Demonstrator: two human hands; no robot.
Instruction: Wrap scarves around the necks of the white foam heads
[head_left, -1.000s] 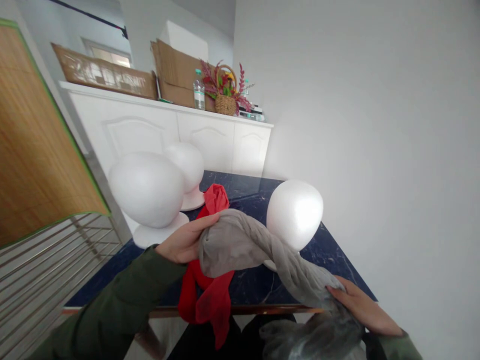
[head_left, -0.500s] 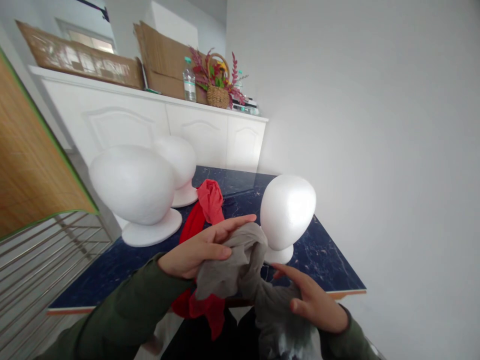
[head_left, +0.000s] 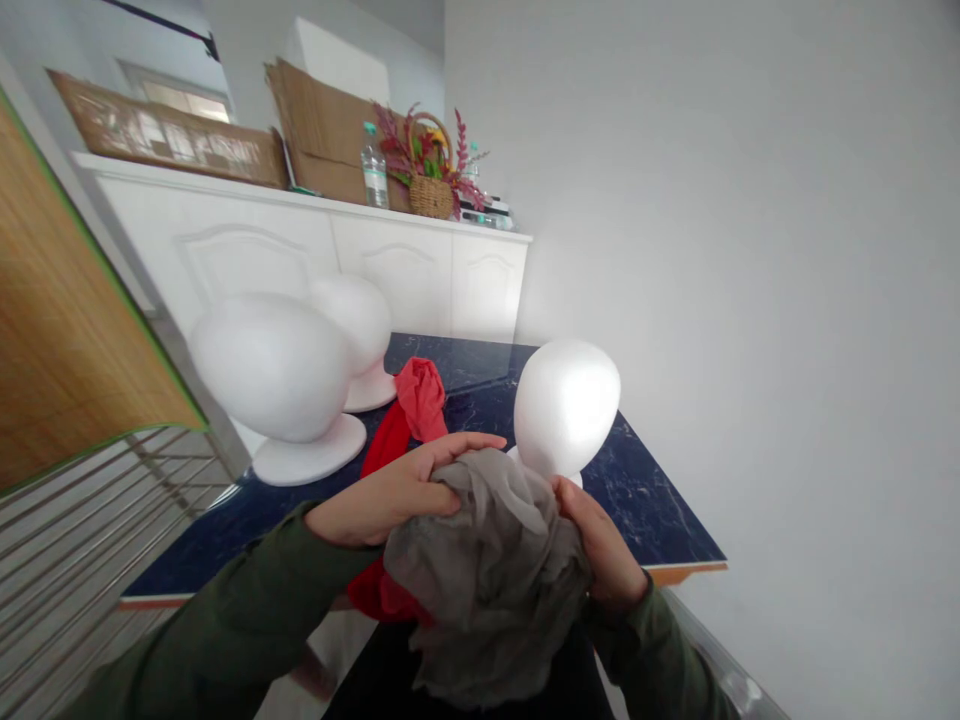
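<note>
A bunched grey scarf (head_left: 495, 570) hangs between my two hands at the table's front edge. My left hand (head_left: 409, 490) is closed on its upper left part, thumb on top of the cloth. On the other side, my right hand (head_left: 600, 540) grips the scarf's right edge, its fingers partly hidden by the folds. Just beyond the cloth stands a white foam head (head_left: 566, 405), its base partly covered by the scarf and my right hand. A red scarf (head_left: 420, 400) with a twisted coral end lies left of it and droops over the front edge.
Two more white foam heads (head_left: 274, 370) stand at the left of the dark blue marbled table (head_left: 652, 490). Behind is a white cabinet (head_left: 255, 250) with cardboard boxes (head_left: 322, 130), a water bottle (head_left: 374, 170) and a flower basket (head_left: 431, 195). A metal rack (head_left: 97, 560) is at the left.
My right hand has moved up and inward, gathering the hanging part of the grey scarf into a bunch. My left hand keeps its hold. The view has shifted slightly.
</note>
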